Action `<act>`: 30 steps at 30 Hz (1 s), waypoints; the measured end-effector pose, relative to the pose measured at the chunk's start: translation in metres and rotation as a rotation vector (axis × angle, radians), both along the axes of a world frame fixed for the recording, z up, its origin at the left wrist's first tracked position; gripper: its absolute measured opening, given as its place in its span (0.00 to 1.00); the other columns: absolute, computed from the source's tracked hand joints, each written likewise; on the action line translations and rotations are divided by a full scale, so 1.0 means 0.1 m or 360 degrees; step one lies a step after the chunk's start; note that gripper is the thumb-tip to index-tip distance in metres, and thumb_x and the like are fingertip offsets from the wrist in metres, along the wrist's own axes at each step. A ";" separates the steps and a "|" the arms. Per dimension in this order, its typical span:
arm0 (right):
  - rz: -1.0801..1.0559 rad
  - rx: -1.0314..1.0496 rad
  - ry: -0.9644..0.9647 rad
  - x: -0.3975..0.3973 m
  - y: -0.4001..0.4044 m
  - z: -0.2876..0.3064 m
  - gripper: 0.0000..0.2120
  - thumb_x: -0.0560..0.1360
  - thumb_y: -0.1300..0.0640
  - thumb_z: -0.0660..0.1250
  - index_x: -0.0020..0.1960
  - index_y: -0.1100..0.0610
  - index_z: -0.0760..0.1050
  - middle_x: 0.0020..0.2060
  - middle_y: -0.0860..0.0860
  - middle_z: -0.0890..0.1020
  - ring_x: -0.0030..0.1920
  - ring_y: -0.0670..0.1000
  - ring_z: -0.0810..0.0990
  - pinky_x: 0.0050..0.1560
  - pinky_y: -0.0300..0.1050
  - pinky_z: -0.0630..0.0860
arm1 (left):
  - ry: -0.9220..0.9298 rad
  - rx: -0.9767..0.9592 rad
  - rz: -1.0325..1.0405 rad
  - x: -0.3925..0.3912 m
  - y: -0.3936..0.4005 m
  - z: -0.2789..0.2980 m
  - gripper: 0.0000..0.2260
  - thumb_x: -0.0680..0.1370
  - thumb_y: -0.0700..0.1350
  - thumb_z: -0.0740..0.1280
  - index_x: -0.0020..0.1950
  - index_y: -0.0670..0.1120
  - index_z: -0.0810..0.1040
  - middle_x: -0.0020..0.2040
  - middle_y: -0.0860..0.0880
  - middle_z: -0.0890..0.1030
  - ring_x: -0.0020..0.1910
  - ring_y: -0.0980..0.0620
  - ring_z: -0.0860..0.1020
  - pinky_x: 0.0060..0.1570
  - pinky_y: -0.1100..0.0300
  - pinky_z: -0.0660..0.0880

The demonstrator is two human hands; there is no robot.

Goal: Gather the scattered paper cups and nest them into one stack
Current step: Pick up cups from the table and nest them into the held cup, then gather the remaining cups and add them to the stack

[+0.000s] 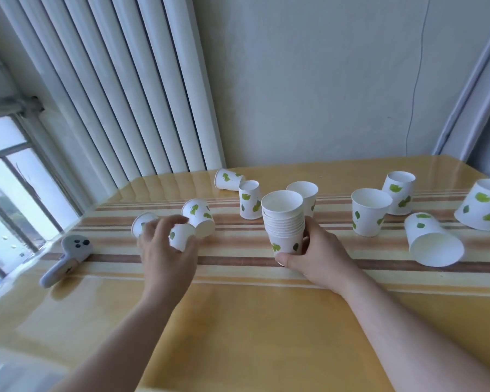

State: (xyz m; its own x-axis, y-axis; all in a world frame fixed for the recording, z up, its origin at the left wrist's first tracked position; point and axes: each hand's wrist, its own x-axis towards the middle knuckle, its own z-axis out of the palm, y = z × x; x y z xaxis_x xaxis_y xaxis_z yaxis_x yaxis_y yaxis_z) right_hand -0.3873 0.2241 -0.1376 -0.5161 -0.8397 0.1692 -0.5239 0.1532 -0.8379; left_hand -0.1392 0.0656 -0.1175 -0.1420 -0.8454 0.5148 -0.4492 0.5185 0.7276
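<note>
White paper cups with green leaf prints lie scattered over the yellow striped table (252, 321). My right hand (314, 258) grips the base of a stack of several nested cups (284, 222), held upright at the table's middle. My left hand (164, 250) closes its fingers around a single cup (180, 236) at the left. Close by it are a tipped cup (198, 215) and another cup (142, 222), partly hidden behind my fingers. More cups stand or lie behind the stack (249, 199) and to the right (369, 212).
A grey handheld device (65, 258) lies at the table's left edge by the window. A large cup on its side (433, 244) and an upside-down cup (484, 205) sit at the right. The wall and vertical blinds back the table.
</note>
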 end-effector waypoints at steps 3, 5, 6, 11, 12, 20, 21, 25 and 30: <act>-0.0007 -0.0006 0.0003 -0.01 0.00 -0.01 0.27 0.61 0.35 0.78 0.52 0.21 0.67 0.51 0.24 0.81 0.49 0.30 0.81 0.43 0.40 0.78 | 0.0013 0.0335 0.0145 0.05 -0.16 -0.05 0.24 0.73 0.60 0.68 0.68 0.62 0.71 0.64 0.51 0.68 0.70 0.45 0.66 0.65 0.53 0.62; -0.0024 0.0003 -0.0014 -0.01 0.00 -0.03 0.28 0.60 0.34 0.79 0.55 0.25 0.69 0.48 0.31 0.85 0.48 0.31 0.82 0.44 0.42 0.79 | -0.0088 0.0590 0.0108 0.03 -0.19 -0.10 0.34 0.73 0.64 0.72 0.76 0.61 0.63 0.67 0.49 0.64 0.73 0.44 0.64 0.67 0.50 0.63; -0.0028 0.0005 -0.0020 -0.01 0.00 -0.04 0.29 0.60 0.34 0.79 0.56 0.27 0.70 0.48 0.32 0.85 0.48 0.31 0.82 0.44 0.43 0.80 | -0.0138 0.0628 0.0076 0.03 -0.18 -0.13 0.37 0.74 0.64 0.73 0.78 0.61 0.60 0.68 0.49 0.63 0.74 0.44 0.64 0.69 0.49 0.64; -0.0009 -0.0001 -0.0010 -0.01 0.01 -0.03 0.30 0.61 0.35 0.79 0.57 0.28 0.69 0.51 0.23 0.81 0.48 0.32 0.82 0.42 0.41 0.79 | -0.0238 0.0689 0.0027 0.05 -0.16 -0.15 0.46 0.76 0.59 0.73 0.85 0.61 0.47 0.78 0.42 0.65 0.77 0.38 0.65 0.75 0.42 0.65; -0.0007 -0.0003 -0.0004 -0.01 0.00 -0.03 0.29 0.61 0.34 0.79 0.57 0.27 0.69 0.51 0.23 0.80 0.48 0.32 0.82 0.42 0.41 0.79 | -0.0314 0.0685 -0.0001 0.07 -0.16 -0.14 0.47 0.76 0.57 0.73 0.85 0.62 0.45 0.78 0.43 0.68 0.76 0.37 0.67 0.75 0.41 0.66; 0.0012 -0.0007 0.0007 -0.01 -0.01 -0.03 0.28 0.60 0.34 0.77 0.55 0.25 0.68 0.51 0.23 0.81 0.48 0.32 0.83 0.42 0.41 0.79 | -0.0030 0.0679 -0.0333 0.00 0.16 0.07 0.37 0.64 0.59 0.77 0.66 0.70 0.59 0.59 0.52 0.79 0.53 0.52 0.81 0.46 0.53 0.79; 0.0010 -0.0003 0.0004 -0.01 0.00 -0.03 0.28 0.60 0.34 0.78 0.56 0.26 0.69 0.51 0.23 0.81 0.48 0.33 0.83 0.43 0.41 0.79 | 0.0089 0.0650 -0.0415 -0.10 0.20 0.13 0.37 0.65 0.60 0.77 0.66 0.67 0.59 0.59 0.51 0.80 0.51 0.54 0.82 0.44 0.58 0.79; 0.0003 0.0019 -0.0002 -0.02 -0.01 -0.03 0.29 0.60 0.33 0.76 0.58 0.30 0.70 0.48 0.32 0.84 0.49 0.32 0.81 0.44 0.40 0.77 | 0.0607 0.0613 -0.0824 -0.59 0.37 0.42 0.32 0.72 0.61 0.75 0.71 0.57 0.65 0.60 0.49 0.84 0.54 0.58 0.86 0.51 0.62 0.82; -0.0001 0.0017 0.0018 -0.02 -0.01 -0.03 0.30 0.62 0.36 0.77 0.61 0.32 0.72 0.47 0.37 0.86 0.48 0.33 0.82 0.43 0.40 0.77 | 0.0633 0.0494 -0.0998 -1.03 0.60 0.62 0.32 0.70 0.55 0.79 0.68 0.64 0.66 0.56 0.41 0.84 0.54 0.45 0.86 0.53 0.48 0.85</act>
